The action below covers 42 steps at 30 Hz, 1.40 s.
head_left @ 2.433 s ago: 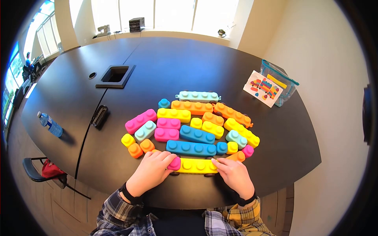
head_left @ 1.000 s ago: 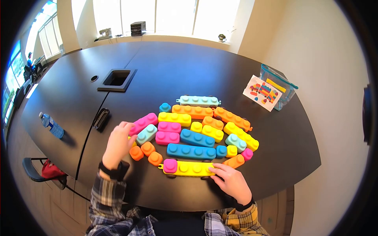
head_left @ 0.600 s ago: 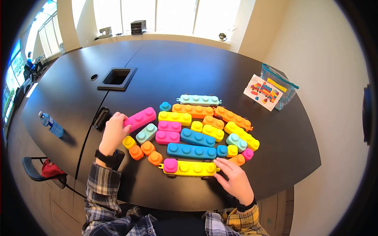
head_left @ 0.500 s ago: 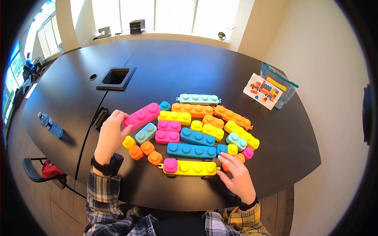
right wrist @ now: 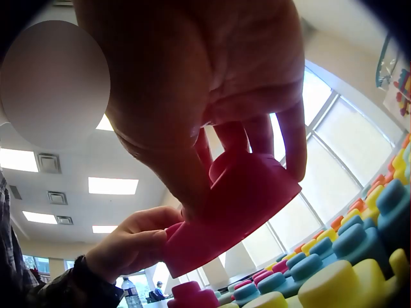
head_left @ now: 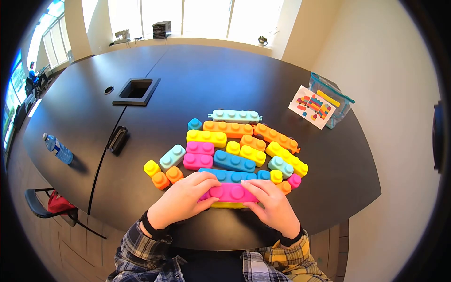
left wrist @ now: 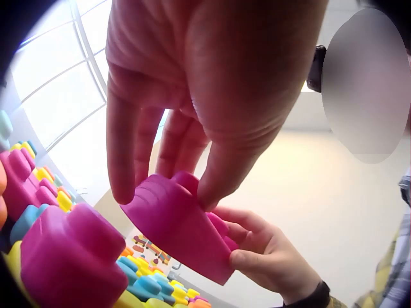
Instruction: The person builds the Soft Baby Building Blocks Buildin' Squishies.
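Note:
Both hands grip one long pink block point(head_left: 227, 192) above the yellow wheeled base point(head_left: 228, 205) at the near table edge. The left hand point(head_left: 181, 199) pinches its left end between thumb and fingers, and the right hand point(head_left: 274, 205) pinches its right end. In the left wrist view the long pink block point(left wrist: 180, 224) is tilted, and a small pink block point(left wrist: 74, 256) lies below it. The right wrist view has the long pink block point(right wrist: 234, 208) over yellow studs point(right wrist: 327, 285), with a gap between them.
Beyond the hands lie several coloured blocks, among them a long blue one point(head_left: 235, 176), and a light-blue wheeled base point(head_left: 235, 116). A picture card point(head_left: 312, 107) leans on a clear bag point(head_left: 345, 112) at the right. At the left stands a water bottle point(head_left: 58, 149).
The left hand has carried the long pink block from the left of the pile to above the yellow base. My right hand has moved from the base's right end onto the pink block.

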Tool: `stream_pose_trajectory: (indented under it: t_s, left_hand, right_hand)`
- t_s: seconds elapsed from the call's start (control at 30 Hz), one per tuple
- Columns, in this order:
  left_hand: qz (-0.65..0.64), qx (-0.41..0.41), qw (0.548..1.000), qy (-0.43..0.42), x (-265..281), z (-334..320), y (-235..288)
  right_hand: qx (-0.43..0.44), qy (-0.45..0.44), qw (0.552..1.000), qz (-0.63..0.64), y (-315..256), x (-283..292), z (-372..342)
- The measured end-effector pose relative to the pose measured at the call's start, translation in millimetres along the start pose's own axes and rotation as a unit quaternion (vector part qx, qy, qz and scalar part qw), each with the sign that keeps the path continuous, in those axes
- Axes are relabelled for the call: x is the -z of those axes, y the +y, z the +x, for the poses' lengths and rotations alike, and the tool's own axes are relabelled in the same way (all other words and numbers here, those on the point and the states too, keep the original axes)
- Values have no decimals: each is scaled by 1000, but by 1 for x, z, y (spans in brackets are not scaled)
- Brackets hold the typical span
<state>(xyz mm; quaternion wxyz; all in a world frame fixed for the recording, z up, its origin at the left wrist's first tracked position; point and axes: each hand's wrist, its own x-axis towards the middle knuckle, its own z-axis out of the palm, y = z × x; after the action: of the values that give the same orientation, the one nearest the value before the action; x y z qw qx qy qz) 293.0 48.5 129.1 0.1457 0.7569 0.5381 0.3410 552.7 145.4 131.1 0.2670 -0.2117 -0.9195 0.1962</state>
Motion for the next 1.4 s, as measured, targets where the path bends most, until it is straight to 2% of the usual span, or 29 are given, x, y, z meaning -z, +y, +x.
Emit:
stream_pose_trajectory:
  t_s: [0.1, 0.17, 0.27, 0.7, 0.87, 1.17, 1.27, 1.33, 1.4]
  left_hand:
    - [3, 6, 1000, 19, -3, -10, -5]
    - [23, 50, 997, 58, -1, -19, -5]
    - [33, 84, 995, 32, -5, -33, -10]
    - [4, 85, 996, 41, -14, -32, -14]
    - [-26, 94, 995, 19, -11, -31, -15]
    - [0, 91, 996, 25, -11, -31, -13]
    - [5, 100, 995, 19, -11, -30, -13]
    - [2, 103, 994, 22, -11, -30, -12]
    - [-1, 105, 994, 23, -12, -29, -11]
  right_hand:
    - [-17, -10, 1000, 6, 4, -1, -6]
    - [-25, -4, 1000, 6, 11, -3, -12]
    - [-40, -8, 999, -12, 19, -9, -19]
    - [-41, -28, 999, 11, 21, -24, -20]
    - [-45, -46, 998, 20, 23, -23, -17]
    - [-29, -55, 998, 2, 15, -16, -20]
    - [-55, -32, 998, -22, 7, -12, -27]
    - [-107, -9, 994, -21, 12, -11, -34]
    - [-113, -1, 993, -16, 16, -13, -38]
